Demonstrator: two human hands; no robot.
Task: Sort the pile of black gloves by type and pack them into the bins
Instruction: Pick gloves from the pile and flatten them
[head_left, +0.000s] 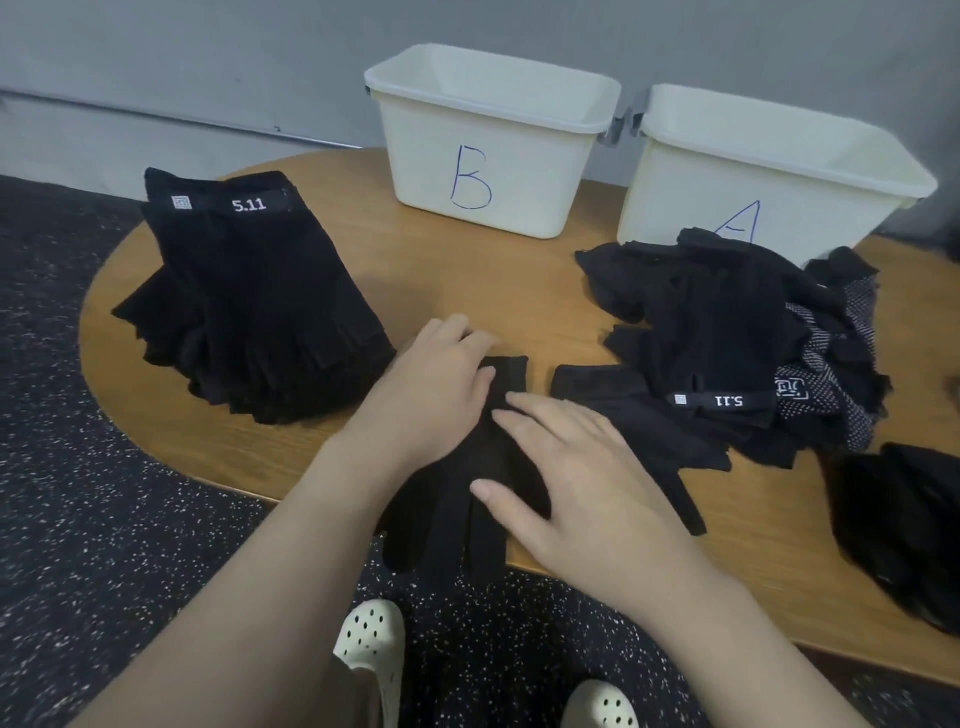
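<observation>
Both hands flat, fingers straight: left hand (431, 384) and right hand (587, 478) press glove (467, 499) at table (519, 280) near edge. Neat stack (249, 306) left. Loose pile (737, 343) crowds bin A (769, 171). Bin B (483, 140) behind.

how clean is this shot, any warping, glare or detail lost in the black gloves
Head view: wide-angle warp bows the wooden table edge and tilts bin A outward; light is soft and even, with no glare; the stacked gloves and the loose pile merge into near-solid black, only the 5.11 labels reading clearly; slightly soft at the edges.
</observation>
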